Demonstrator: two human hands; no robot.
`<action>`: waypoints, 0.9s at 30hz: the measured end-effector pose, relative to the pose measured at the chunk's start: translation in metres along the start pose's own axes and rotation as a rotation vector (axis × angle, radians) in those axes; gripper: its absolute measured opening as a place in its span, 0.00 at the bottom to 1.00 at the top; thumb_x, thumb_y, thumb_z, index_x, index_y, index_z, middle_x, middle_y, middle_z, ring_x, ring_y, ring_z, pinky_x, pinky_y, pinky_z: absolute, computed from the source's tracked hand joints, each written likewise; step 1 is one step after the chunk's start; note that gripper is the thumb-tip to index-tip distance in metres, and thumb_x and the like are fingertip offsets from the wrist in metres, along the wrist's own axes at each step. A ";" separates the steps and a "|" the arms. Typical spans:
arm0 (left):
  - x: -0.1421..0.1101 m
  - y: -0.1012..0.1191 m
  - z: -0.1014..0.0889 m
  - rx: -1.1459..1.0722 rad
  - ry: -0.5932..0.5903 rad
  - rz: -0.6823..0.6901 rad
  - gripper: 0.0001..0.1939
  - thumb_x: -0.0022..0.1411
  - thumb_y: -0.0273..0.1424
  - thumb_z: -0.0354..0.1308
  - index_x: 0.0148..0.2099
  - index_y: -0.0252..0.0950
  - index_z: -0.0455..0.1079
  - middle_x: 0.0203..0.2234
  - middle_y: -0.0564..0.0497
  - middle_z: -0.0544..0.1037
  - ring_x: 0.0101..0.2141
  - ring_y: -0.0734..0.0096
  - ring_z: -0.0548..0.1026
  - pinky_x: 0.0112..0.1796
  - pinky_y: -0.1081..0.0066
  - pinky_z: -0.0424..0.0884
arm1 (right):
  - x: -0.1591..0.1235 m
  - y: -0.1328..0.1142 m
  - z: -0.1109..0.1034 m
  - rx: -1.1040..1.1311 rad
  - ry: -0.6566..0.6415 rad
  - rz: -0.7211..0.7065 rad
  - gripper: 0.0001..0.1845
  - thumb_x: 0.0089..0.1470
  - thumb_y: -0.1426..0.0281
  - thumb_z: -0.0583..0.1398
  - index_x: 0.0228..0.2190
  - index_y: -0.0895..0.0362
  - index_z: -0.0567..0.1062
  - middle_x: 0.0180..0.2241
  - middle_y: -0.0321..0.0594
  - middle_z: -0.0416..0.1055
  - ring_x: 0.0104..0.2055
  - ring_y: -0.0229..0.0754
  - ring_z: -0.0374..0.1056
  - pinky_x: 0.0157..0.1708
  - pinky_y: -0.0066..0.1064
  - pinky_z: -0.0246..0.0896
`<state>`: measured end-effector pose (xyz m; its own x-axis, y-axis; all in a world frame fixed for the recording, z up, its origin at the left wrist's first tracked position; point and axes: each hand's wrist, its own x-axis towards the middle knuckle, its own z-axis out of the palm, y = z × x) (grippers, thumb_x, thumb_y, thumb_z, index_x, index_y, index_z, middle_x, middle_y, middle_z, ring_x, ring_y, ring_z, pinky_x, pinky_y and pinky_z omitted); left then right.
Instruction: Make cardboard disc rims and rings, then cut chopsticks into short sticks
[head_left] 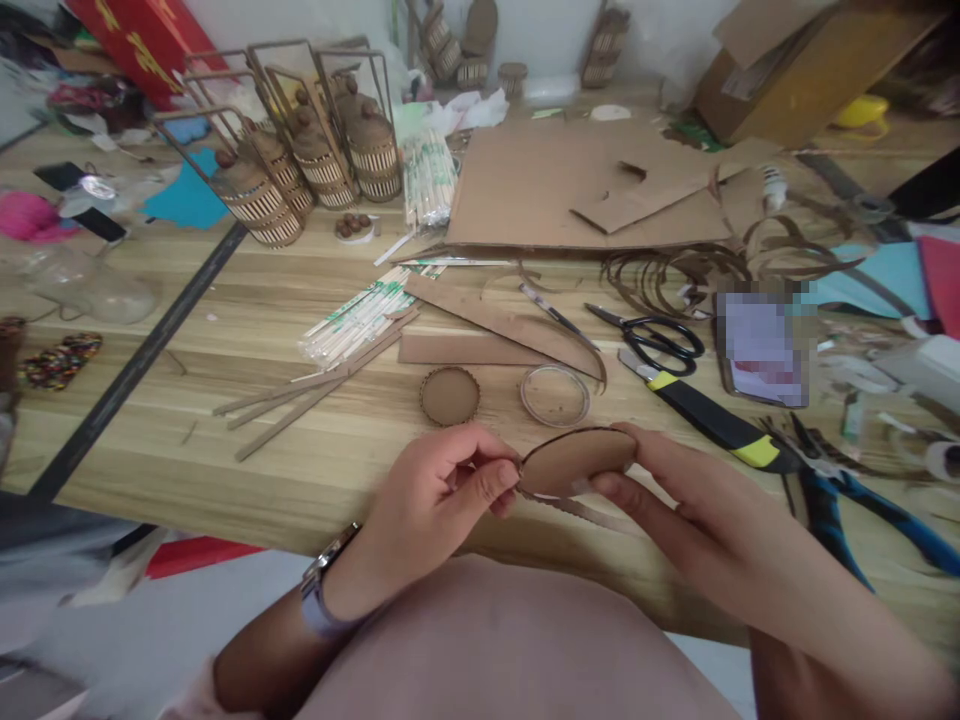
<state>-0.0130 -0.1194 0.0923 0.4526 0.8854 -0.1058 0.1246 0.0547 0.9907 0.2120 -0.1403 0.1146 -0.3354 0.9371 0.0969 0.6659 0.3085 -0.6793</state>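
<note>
Both my hands hold a round cardboard disc just above the near edge of the wooden table. My left hand pinches the disc's left edge together with a thin corrugated cardboard strip that trails to the right under the disc. My right hand grips the disc's right side, thumb below, fingers on top. A watch sits on my left wrist.
Beyond my hands lie a cardboard ring-edged disc, a clear round lid, black scissors, a yellow-black utility knife, blue pliers, cardboard sheets, stick bundles and several small wooden cage models.
</note>
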 end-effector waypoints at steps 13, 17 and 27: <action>0.005 -0.010 0.009 -0.071 0.127 0.023 0.22 0.70 0.49 0.46 0.51 0.38 0.68 0.31 0.52 0.73 0.30 0.73 0.70 0.33 0.74 0.67 | 0.005 0.004 0.012 -0.019 0.129 0.041 0.09 0.61 0.67 0.54 0.29 0.52 0.70 0.27 0.37 0.75 0.27 0.42 0.71 0.23 0.31 0.63; 0.011 -0.014 0.015 -0.144 0.077 0.017 0.28 0.63 0.53 0.54 0.54 0.38 0.68 0.35 0.50 0.75 0.31 0.72 0.71 0.31 0.74 0.68 | 0.007 0.004 0.016 -0.051 0.090 -0.012 0.10 0.62 0.68 0.53 0.28 0.51 0.67 0.21 0.33 0.69 0.21 0.41 0.66 0.20 0.31 0.59; 0.034 -0.021 0.027 -0.507 0.365 -0.043 0.17 0.56 0.43 0.67 0.37 0.35 0.70 0.24 0.55 0.73 0.20 0.80 0.67 0.19 0.79 0.64 | 0.002 -0.015 0.025 -0.331 0.489 -0.080 0.05 0.62 0.68 0.57 0.39 0.53 0.72 0.32 0.40 0.74 0.35 0.44 0.73 0.34 0.33 0.65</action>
<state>0.0236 -0.1029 0.0653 0.1143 0.9732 -0.1996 -0.3394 0.2270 0.9128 0.1850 -0.1472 0.1070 -0.0994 0.8509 0.5159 0.8498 0.3423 -0.4008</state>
